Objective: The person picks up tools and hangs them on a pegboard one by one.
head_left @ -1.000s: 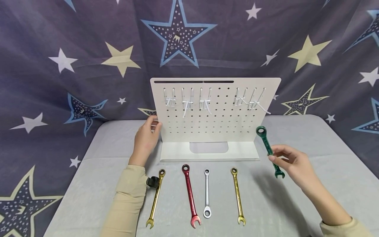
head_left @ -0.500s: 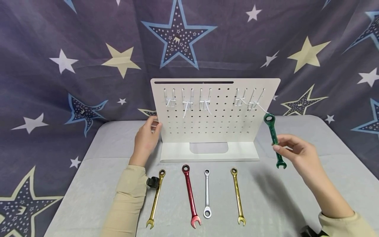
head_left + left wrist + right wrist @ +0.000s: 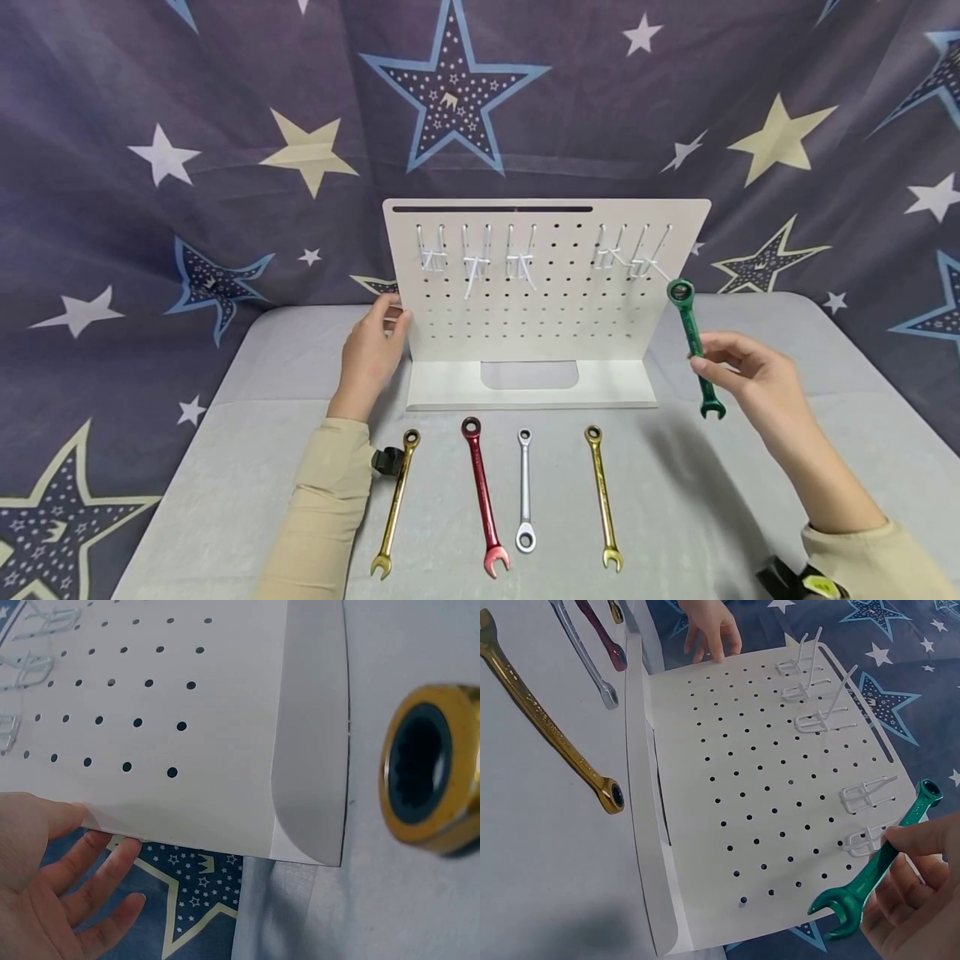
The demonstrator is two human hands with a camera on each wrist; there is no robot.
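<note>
My right hand (image 3: pixel 753 383) pinches a green ratcheting combination wrench (image 3: pixel 693 335) by its shaft between thumb and fingers. Its ring end points up and overlaps the tip of the rightmost hook (image 3: pixel 654 265) in the head view; the open jaw end hangs below. In the right wrist view, the green wrench (image 3: pixel 870 879) crosses in front of the board's near corner. My left hand (image 3: pixel 371 354) holds the left side edge of the white pegboard (image 3: pixel 525 321), thumb (image 3: pixel 64 817) on the front face and index finger behind the edge, the other fingers spread loosely.
Before the board lie a gold wrench (image 3: pixel 395 508), a red wrench (image 3: pixel 482 496), a silver double-ring wrench (image 3: pixel 525 492) and another gold wrench (image 3: pixel 602 496). Several bare white hooks (image 3: pixel 475 262) stick out of the board. A star-patterned cloth (image 3: pixel 570 108) hangs behind the grey table (image 3: pixel 225 467).
My right hand has raised the green wrench up and slightly to the right, bringing its ring end to the rightmost hook's tip. The left hand stays at the board's edge.
</note>
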